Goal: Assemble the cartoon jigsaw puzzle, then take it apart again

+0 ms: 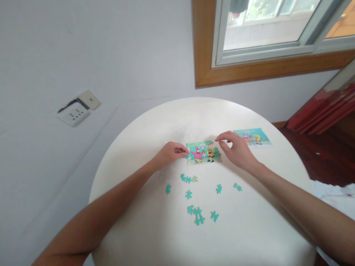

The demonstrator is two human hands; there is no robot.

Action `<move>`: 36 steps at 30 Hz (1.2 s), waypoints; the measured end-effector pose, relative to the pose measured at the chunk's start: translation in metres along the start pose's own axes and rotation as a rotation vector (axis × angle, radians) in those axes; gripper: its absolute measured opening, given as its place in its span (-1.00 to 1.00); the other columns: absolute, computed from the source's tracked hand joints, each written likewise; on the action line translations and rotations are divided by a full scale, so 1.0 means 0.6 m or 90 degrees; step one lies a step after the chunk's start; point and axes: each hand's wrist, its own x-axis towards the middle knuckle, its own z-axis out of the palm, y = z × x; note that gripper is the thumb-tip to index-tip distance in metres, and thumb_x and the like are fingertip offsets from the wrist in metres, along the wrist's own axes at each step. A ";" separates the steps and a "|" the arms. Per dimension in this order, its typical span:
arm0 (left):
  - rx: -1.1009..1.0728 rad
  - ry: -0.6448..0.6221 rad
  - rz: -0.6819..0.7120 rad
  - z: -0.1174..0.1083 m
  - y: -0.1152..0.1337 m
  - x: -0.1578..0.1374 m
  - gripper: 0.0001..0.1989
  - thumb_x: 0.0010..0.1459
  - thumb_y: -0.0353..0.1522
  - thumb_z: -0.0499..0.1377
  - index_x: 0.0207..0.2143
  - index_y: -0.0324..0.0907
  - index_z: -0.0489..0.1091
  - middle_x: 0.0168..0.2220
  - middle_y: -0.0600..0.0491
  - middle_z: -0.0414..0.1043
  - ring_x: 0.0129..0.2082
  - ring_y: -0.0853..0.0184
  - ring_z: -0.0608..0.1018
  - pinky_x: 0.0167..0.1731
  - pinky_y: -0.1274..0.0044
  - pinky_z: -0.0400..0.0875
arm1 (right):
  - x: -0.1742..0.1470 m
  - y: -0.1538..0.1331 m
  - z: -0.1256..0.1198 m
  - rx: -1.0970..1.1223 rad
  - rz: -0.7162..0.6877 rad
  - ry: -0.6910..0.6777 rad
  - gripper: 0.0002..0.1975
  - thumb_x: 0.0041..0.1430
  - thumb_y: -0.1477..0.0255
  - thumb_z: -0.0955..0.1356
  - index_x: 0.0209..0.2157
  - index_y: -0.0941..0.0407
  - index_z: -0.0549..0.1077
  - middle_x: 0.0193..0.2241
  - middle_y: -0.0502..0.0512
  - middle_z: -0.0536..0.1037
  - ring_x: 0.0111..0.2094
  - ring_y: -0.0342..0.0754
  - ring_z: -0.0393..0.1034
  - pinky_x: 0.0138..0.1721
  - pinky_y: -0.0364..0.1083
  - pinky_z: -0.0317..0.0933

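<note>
A partly assembled jigsaw puzzle (201, 155) lies on the white table, showing a pink starfish character and a yellow sponge character on teal. At its left edge, my left hand (173, 152) has its fingers closed on a teal puzzle piece (188, 157), which is partly hidden by the fingertips. My right hand (235, 147) is at the upper right of the puzzle, thumb and index finger apart, with nothing visible between them. A gap shows in the puzzle's upper right side, close to those fingertips.
Several loose teal pieces (188, 194) are scattered on the near side of the round table (133, 147), some clustered (197, 211). A reference picture card (259, 138) lies behind my right hand. Beyond the table are a wall with a socket (73, 113) and a window (266, 29).
</note>
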 end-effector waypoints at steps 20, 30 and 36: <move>-0.010 0.023 -0.001 0.010 -0.010 0.005 -0.82 0.01 -0.35 0.29 -0.32 -0.26 0.53 -0.35 -0.01 0.59 -0.32 0.32 0.60 -0.20 0.51 0.49 | -0.004 -0.002 0.005 0.009 -0.009 -0.021 -0.80 0.13 0.55 0.27 -0.30 0.07 0.51 -0.27 0.12 0.53 -0.17 0.05 0.38 -0.07 0.08 0.22; -0.002 0.021 0.015 0.014 -0.015 0.005 -0.84 0.03 -0.35 0.28 -0.32 -0.26 0.52 -0.36 0.00 0.58 -0.34 0.34 0.59 -0.23 0.53 0.48 | -0.006 -0.001 0.007 0.007 -0.015 -0.023 -0.81 0.15 0.54 0.27 -0.30 0.07 0.51 -0.26 0.13 0.52 -0.16 0.05 0.37 -0.06 0.09 0.22; 0.039 0.024 0.045 0.015 -0.020 0.004 -0.83 0.07 -0.35 0.26 -0.29 -0.26 0.53 -0.39 0.01 0.56 -0.39 0.38 0.56 -0.31 0.58 0.46 | -0.006 -0.002 0.008 0.007 -0.010 -0.027 -0.80 0.14 0.54 0.27 -0.29 0.08 0.52 -0.26 0.14 0.52 -0.16 0.05 0.37 -0.06 0.08 0.22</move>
